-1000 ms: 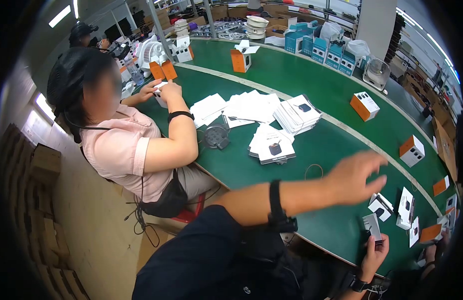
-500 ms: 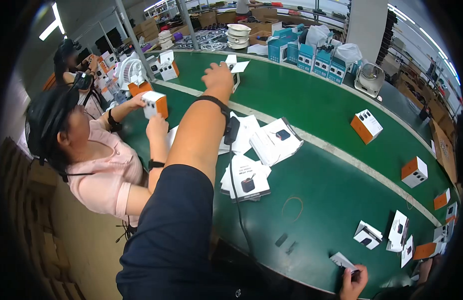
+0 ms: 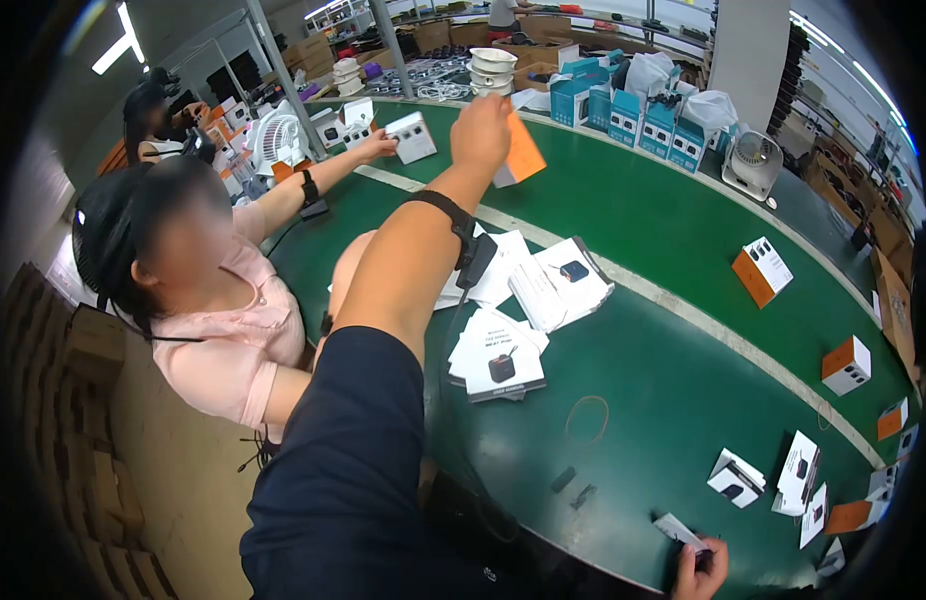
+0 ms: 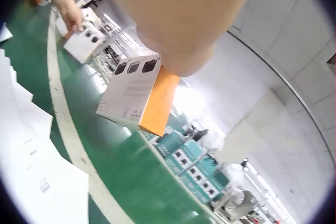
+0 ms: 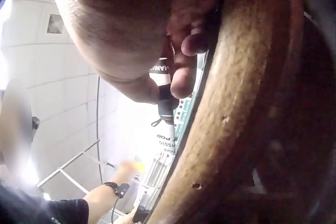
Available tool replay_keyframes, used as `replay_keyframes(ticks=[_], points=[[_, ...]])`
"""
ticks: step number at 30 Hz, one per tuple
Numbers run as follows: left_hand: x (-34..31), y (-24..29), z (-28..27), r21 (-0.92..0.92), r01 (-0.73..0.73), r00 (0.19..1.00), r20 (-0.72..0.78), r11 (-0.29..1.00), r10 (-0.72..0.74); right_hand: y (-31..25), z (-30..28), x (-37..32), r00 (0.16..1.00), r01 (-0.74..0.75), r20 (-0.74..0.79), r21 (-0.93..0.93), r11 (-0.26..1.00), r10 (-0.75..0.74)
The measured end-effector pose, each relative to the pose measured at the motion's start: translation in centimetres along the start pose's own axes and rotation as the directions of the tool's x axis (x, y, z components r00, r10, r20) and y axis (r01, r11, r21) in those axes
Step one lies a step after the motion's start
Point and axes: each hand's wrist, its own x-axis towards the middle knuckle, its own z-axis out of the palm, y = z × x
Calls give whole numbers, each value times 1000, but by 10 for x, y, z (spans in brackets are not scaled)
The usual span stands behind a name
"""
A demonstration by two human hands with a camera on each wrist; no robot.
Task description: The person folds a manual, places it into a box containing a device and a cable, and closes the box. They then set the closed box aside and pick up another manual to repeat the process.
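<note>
Out over the far part of the green table, my left hand (image 3: 481,138) grips an orange and white box (image 3: 524,152), which is tilted. In the left wrist view the same box (image 4: 131,90) shows dark product pictures and an orange side below the hand (image 4: 173,19); the fingertips are hidden. At the near edge, lower right, my right hand (image 3: 703,568) pinches a small white booklet (image 3: 678,532). The right wrist view shows curled fingers of the right hand (image 5: 142,40) around the booklet (image 5: 166,136), close to the table's edge.
A person in pink (image 3: 228,325) sits at the left, one hand on a white box (image 3: 411,138). Loose manuals (image 3: 503,360) and a manual stack (image 3: 561,285) lie mid-table. Folded booklets (image 3: 735,478), a rubber band (image 3: 587,419) and boxes (image 3: 763,271) are to the right.
My left arm has swung from the right to the far side, and the hand now grips the box there. My right hand still holds the booklet. The neighbour has moved a white box away from their body.
</note>
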Motion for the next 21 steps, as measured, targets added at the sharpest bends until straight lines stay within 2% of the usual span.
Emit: replay_keyframes(ticks=[1, 2, 3, 4, 5, 7, 8, 10, 11, 13, 14, 16, 17, 19, 21], points=[[1, 15, -13, -108, -48, 992, -121, 993, 35, 3, 1, 0, 1000, -15, -2, 53, 998, 15], [-2, 33, -31, -120, -50, 993, -110, 992, 36, 6, 1, 0, 1000, -13, 8, 73, 997, 12], [-10, 53, -50, -170, -173, 972, -187, 970, 140, 18, 7, 10, 994, 109, -45, 117, 987, -104], [-17, 75, -68, -219, -299, 933, -270, 929, 236, 26, 9, 7, 998, 63, -35, 205, 977, -57], [-29, 93, -85, -196, -397, 896, -295, 897, 332, 8, 9, 7, 999, 38, -36, 241, 970, -30], [-60, 129, -115, -157, -590, 786, -337, 792, 518, 12, 8, 9, 998, 51, -35, 275, 960, -44], [-79, 145, -122, -191, -594, 787, -338, 781, 516, 5, 8, 10, 998, 60, -23, 301, 952, -56], [-128, 175, -133, -87, -743, 653, -308, 663, 692, 3, 7, 12, 995, 99, -18, 344, 934, -99], [-155, 193, -139, -125, -763, 639, -293, 634, 712, 0, 7, 13, 992, 124, -38, 372, 920, -118], [-210, 227, -153, -198, -770, 635, -155, 606, 757, 12, 2, 17, 991, 133, -48, 432, 892, -125], [-235, 241, -154, -312, -770, 613, -117, 557, 782, 12, -1, 17, 988, 150, -91, 472, 869, -121], [-277, 273, -167, -406, -733, 565, 83, 546, 821, 13, -3, 18, 975, 202, -188, 541, 816, -116], [-292, 286, -177, -444, -739, 539, 62, 507, 840, 15, -7, 20, 964, 239, -238, 568, 788, -121], [-321, 311, -187, -511, -675, 635, -36, 532, 772, 5, -12, 22, 942, 290, -319, 634, 717, -99], [-333, 318, -193, -551, -651, 626, 0, 523, 779, -7, -22, 22, 920, 352, -370, 626, 696, -131]])
